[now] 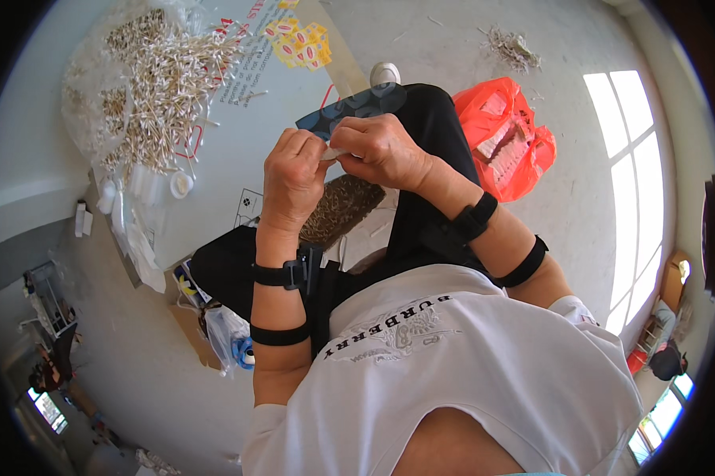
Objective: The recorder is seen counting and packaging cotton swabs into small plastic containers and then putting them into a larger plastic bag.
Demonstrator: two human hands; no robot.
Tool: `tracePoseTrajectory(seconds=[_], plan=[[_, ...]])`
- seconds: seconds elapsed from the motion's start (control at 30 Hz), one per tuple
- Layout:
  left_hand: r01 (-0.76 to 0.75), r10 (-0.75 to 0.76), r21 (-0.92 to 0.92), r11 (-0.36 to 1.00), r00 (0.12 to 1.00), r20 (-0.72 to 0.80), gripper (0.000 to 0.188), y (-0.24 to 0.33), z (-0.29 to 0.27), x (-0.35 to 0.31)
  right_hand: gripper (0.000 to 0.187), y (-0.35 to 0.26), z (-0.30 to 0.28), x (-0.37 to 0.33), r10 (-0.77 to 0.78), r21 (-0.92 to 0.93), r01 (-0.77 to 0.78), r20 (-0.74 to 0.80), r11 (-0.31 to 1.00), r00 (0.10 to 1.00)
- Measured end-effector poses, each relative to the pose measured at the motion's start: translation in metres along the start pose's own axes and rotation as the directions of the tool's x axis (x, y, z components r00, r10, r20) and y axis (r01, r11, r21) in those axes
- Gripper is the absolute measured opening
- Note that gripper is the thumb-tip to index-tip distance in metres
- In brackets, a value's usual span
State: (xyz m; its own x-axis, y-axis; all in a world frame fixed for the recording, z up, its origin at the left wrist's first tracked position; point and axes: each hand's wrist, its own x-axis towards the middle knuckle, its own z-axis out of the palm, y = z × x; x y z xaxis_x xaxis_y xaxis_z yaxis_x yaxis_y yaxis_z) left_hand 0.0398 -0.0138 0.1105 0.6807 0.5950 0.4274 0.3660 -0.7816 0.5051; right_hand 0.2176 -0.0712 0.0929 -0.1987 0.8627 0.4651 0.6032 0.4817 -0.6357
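My left hand [293, 176] and my right hand [383, 148] meet in front of me, fingers closed in a pinch. Between them is a small white piece [333, 153], like a strip or small packet, mostly hidden by the fingertips. Just beyond the hands lies a dark translucent sheet with round shapes [373, 101], at the table's edge. Below them, between my legs, sits a brown mass of thin stick-like bits [341, 212]. To the left, a heap of cotton swabs [163, 95] spills from a clear plastic bag [84, 91] on the table.
Yellow-and-white labels [300, 44] lie on the grey table [238, 147]. A white roll [181, 185] stands by the swabs. On the floor at the right are a red plastic bag [504, 95] with pale packs inside and a scattered pile of sticks [512, 49]. A cardboard box [195, 333] stands lower left.
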Motion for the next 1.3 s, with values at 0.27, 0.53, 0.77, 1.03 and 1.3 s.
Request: tracePoseTrajectory(seconds=[0.27, 0.53, 0.77, 1.03, 1.3], plan=[[0.077, -0.086, -0.145, 0.987, 0.995, -0.058, 0.021, -0.002, 0.004, -0.004, 0.019, -0.002, 0.001, -0.003, 0.163, 0.18, -0.158, -0.014, 0.971, 0.987], [0.1, -0.11, -0.17, 0.98, 0.993, -0.049, 0.022, -0.01, 0.011, -0.018, 0.017, 0.006, 0.005, -0.008, 0.039, 0.08, -0.037, -0.012, 0.996, 0.999], [0.592, -0.573, -0.709, 0.383, 0.754, 0.321, 0.012, -0.022, 0.016, -0.023, 0.015, 0.024, 0.011, -0.009, 0.513, 0.47, -0.63, 0.366, 0.617, 0.776], [0.633, -0.626, -0.773, 0.048, 0.622, 0.47, 0.02, -0.011, 0.026, -0.029, 0.021, 0.022, 0.03, -0.018, 0.645, 0.701, -0.635, 0.327, 0.325, 0.691], [0.66, -0.626, -0.751, 0.019, 0.594, 0.506, 0.021, -0.015, 0.027, -0.035, 0.029, 0.014, 0.023, -0.018, 0.623, 0.625, -0.724, 0.451, 0.291, 0.639]])
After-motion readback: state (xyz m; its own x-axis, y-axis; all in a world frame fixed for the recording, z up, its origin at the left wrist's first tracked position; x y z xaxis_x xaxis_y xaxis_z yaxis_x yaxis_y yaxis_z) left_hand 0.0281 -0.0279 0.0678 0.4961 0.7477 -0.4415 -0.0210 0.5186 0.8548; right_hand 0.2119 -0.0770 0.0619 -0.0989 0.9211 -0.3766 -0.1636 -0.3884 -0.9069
